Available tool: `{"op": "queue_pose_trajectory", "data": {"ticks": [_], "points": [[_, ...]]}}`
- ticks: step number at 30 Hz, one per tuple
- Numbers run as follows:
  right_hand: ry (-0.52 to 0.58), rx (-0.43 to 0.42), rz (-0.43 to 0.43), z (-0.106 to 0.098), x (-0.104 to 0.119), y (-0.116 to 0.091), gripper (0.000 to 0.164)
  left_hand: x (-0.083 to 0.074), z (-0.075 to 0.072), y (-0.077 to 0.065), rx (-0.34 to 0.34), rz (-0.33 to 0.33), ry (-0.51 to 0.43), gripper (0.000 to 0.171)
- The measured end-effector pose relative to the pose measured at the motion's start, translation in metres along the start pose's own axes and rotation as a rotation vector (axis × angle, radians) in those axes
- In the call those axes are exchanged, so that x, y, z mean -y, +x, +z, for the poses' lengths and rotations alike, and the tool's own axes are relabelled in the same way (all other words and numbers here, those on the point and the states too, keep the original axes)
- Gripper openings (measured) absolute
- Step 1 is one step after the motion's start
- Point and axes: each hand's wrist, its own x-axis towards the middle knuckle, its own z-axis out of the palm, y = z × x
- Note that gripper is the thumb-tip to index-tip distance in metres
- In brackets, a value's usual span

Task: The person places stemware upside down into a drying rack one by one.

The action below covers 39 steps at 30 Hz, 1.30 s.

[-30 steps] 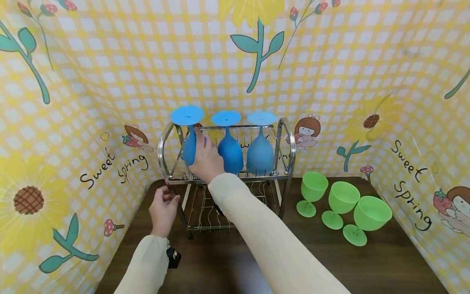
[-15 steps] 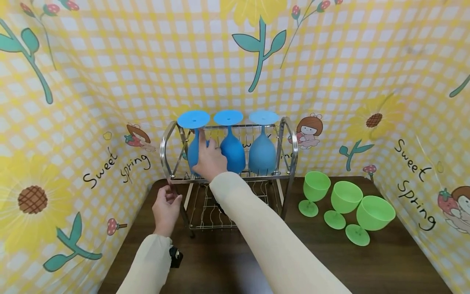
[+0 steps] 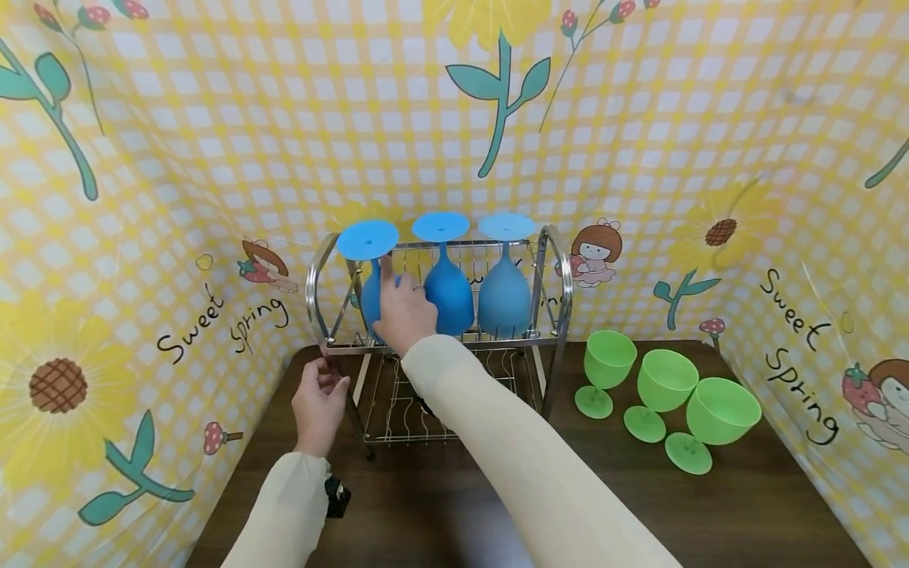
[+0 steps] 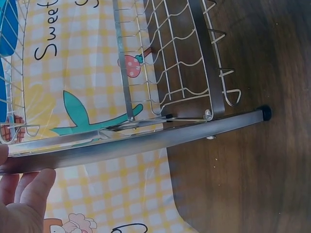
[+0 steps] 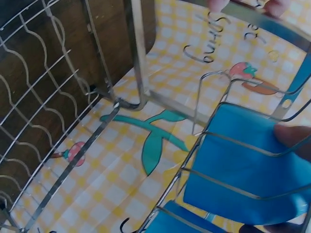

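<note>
A blue goblet stands upside down at the left end of the metal dish rack's upper tier, its round foot on top. My right hand holds it by the bowl, index finger reaching up along the stem. In the right wrist view, the thumb presses the side of the blue bowl, which sits among the wires. My left hand grips the rack's left front post, and in the left wrist view its fingers lie along that post.
Two more upturned goblets, a blue one and a paler one, share the upper tier. Below is a wire lower tier. Three green goblets stand upright on the dark wooden table at right. Checked cloth hangs around.
The left blue goblet has come down a little into the rack with my right hand, and its foot now sits lower than its neighbours. My left hand stays on the post.
</note>
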Motion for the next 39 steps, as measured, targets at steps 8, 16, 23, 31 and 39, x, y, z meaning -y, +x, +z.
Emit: {"op": "queue_pose_trajectory", "data": {"ticks": [8, 16, 23, 31, 39], "points": [[0.171, -0.05, -0.06, -0.001, -0.011, -0.024, 0.08, 0.0, -0.001, -0.001, 0.007, -0.01, 0.011, 0.031], [0.258, -0.407, -0.45, 0.012, -0.042, -0.067, 0.048, 0.003, 0.003, 0.002, -0.006, -0.073, -0.027, 0.028], [0.238, -0.636, -0.693, 0.041, -0.085, -0.108, 0.038, 0.002, -0.001, -0.008, 0.005, -0.157, -0.128, 0.043], [0.097, -0.599, -0.706, 0.065, -0.142, -0.143, 0.039, 0.019, 0.016, -0.045, -0.138, 0.23, 0.002, 0.048], [0.054, -0.62, -0.568, 0.075, -0.209, -0.169, 0.037, 0.019, 0.041, -0.084, -0.076, 0.669, 0.188, 0.043]]}}
